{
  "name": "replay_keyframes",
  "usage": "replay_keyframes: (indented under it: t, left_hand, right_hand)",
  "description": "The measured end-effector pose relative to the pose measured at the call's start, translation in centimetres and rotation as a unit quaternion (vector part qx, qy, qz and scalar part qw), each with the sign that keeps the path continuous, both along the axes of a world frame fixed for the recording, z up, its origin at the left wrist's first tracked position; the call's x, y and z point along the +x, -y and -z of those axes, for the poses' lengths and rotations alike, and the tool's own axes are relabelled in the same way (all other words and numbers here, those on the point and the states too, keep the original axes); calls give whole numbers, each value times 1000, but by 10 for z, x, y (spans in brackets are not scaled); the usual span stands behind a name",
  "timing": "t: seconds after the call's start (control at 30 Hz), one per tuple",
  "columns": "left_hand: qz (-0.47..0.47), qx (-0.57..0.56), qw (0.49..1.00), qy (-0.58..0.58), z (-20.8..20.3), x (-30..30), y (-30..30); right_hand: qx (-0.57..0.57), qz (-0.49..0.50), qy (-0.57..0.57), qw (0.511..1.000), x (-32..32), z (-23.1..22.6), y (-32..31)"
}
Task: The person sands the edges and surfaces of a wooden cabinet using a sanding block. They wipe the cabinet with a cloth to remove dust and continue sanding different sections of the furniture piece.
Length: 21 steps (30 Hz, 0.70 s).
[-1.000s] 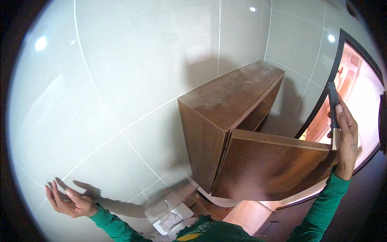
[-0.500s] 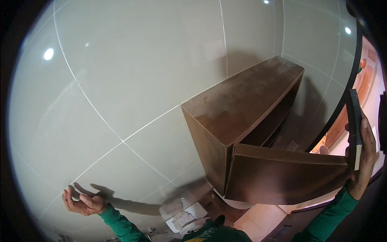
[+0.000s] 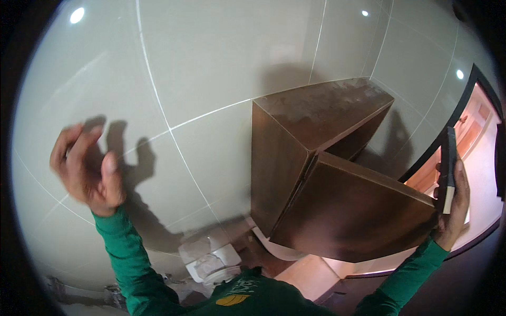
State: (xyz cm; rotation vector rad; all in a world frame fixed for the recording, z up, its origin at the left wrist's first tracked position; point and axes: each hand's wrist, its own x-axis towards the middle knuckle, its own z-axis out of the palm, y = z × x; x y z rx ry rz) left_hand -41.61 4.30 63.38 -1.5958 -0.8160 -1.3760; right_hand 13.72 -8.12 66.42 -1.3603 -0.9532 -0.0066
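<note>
My left hand [image 3: 87, 171] is raised beside the tiled wall, fingers loosely bent and apart, with nothing in it. Its shadow falls on the tiles to its right. In my right hand [image 3: 457, 203] is a narrow, flat dark block [image 3: 448, 163] with a pale lower end, held upright between fingers and thumb. That hand is close to the outer end of a brown cabinet door [image 3: 358, 210], though I cannot tell if it touches it. The door stands swung out from a brown wooden wall cabinet [image 3: 282, 163], whose top looks dusty.
Large pale tiles [image 3: 211, 68] cover the wall behind the cabinet. Below, left of the cabinet, is a white toilet [image 3: 213, 262] with something crumpled on its top. A dark-framed opening or mirror [image 3: 469, 110] lies to the right, beside my right hand.
My left hand has risen along the wall, showing more of its sleeve. The view has shifted. My right hand still holds the dark block near the door's end.
</note>
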Motion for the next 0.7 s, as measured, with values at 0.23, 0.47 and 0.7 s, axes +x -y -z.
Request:
replay_keyframes:
  t: [0.23, 0.47, 0.7]
  left_hand:
    - [-13, -47, 998, -43, -4, 6, -8]
    - [-40, -61, 992, -100, -3, 1, 3]
    - [-3, -160, 981, -114, 8, -11, 5]
  right_hand:
    - [-85, -25, 169, 982, -55, -14, 12]
    - [-137, -58, 578, 802, -168, -23, -9]
    - [-178, -25, 648, 740, -207, -21, -39]
